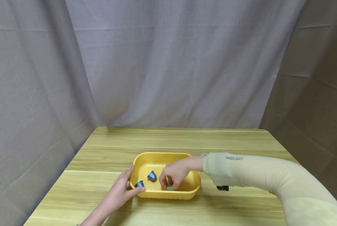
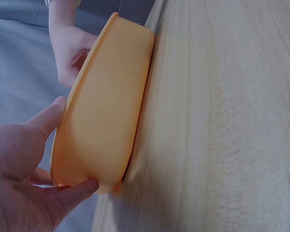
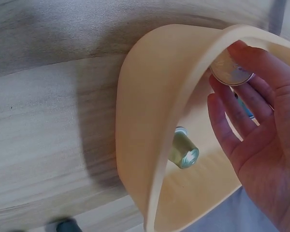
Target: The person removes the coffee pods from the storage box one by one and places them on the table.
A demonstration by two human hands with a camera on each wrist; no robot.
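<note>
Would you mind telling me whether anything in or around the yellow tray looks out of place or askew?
Mostly tidy. Inside the yellow tray, the blue capsules and the greenish capsule lie tipped at different angles, not upright. One capsule sits outside, behind the tray.

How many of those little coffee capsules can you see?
4, maybe more hidden. In the yellow tray: a blue capsule mid-floor, another blue one by the left hand, a green-gold one under the right hand. That hand's fingers hold a fourth.
</note>
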